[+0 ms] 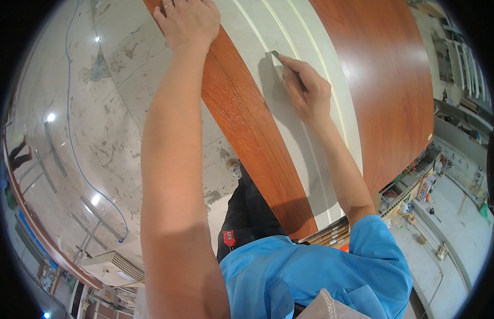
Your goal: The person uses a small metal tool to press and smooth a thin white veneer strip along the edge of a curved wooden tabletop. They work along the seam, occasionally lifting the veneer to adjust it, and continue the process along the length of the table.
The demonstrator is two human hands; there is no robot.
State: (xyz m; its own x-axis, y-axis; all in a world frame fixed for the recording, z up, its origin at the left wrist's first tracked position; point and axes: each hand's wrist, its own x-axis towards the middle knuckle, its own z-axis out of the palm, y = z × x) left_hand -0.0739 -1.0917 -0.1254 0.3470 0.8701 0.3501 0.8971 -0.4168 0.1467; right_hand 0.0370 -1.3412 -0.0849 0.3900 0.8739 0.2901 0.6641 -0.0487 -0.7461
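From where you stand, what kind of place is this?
Probably a woodworking or door-making workshop. A large reddish wood-grain panel with a pale recessed middle is being worked on by hand, the concrete floor is stained and patchy, and cluttered shelves of supplies stand at the right.

Left hand (pixel 187 21): fingertips cut off at 12 o'clock edge. Small grey tool (pixel 275 53) in right hand (pixel 306 90): kind indiscernible.
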